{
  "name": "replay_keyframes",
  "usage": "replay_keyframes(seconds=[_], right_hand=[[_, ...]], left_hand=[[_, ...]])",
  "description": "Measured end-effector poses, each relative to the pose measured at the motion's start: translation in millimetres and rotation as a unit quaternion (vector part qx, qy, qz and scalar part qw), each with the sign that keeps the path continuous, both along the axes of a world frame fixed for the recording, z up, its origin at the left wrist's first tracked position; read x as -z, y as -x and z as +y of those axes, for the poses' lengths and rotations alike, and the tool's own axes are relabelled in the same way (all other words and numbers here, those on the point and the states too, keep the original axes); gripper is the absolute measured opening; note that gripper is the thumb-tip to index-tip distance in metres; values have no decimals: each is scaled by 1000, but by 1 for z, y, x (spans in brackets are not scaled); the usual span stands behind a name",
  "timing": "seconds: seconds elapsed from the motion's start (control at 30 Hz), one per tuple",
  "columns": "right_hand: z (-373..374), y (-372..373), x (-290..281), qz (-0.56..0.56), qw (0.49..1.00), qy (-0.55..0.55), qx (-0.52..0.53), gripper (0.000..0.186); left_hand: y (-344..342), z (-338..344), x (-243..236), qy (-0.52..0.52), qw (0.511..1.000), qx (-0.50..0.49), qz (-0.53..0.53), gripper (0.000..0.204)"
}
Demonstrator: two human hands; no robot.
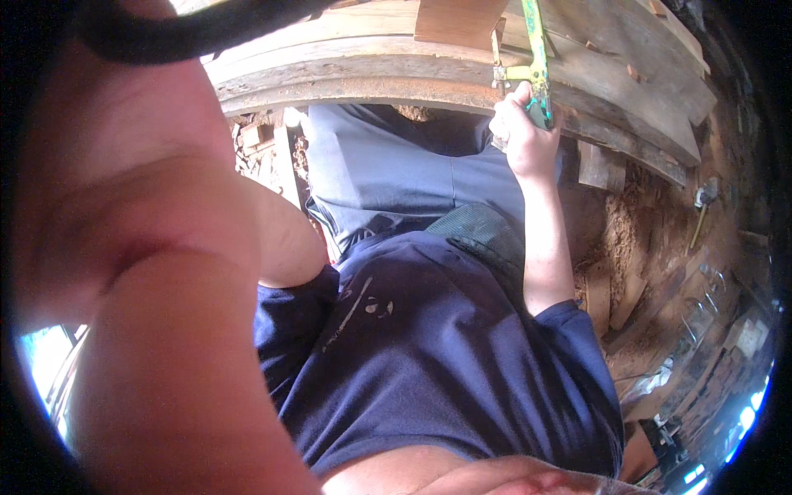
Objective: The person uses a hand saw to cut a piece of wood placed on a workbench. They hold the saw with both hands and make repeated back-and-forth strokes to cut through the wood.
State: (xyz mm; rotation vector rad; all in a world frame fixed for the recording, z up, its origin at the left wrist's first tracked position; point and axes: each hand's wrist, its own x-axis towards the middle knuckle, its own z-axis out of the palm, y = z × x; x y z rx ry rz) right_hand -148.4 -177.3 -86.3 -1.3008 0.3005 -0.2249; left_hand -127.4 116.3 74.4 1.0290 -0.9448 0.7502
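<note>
At the top right, my right hand [524, 132] is closed round the grip of a hacksaw [538, 51] with a worn yellow-green frame. A short arm of the frame juts left, and a narrow strip runs from it beside a loose piece of board [459, 20] on the wooden planks [363, 70]. My left hand [124, 148] is raised very close to the camera and fills the left side, blurred. Its fingers are hidden or out of view, so its grip cannot be made out.
A dark curved strap [198, 33] crosses the top left. My legs in grey-blue trousers [396, 161] are below the planks. Wood scraps [256, 140] lie at the left; brown debris [631, 214] and a tool with a yellowish handle [700, 223] lie at the right.
</note>
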Motion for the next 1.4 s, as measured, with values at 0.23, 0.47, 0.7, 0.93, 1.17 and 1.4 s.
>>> replay_keyframes(seconds=[0.23,0.47,0.7,0.93,1.17,1.4], right_hand=[[1,-1,-6,12,1000,19,-7,22],[-6,0,1,-6,1000,2,-18,23],[-7,-7,11,45,990,-123,62,22],[-6,-5,8,-36,997,-65,-29,19],[-4,-7,9,-59,996,-65,-28,20],[-3,-6,4,-37,999,-22,-22,27]], left_hand=[[-9,4,-2,25,996,50,72,29],[-27,4,-5,122,921,259,263,35],[28,-155,47,221,755,343,513,38],[92,-198,66,-6,753,569,329,28],[101,-199,62,17,749,595,290,22],[111,-191,51,10,701,657,276,21]])
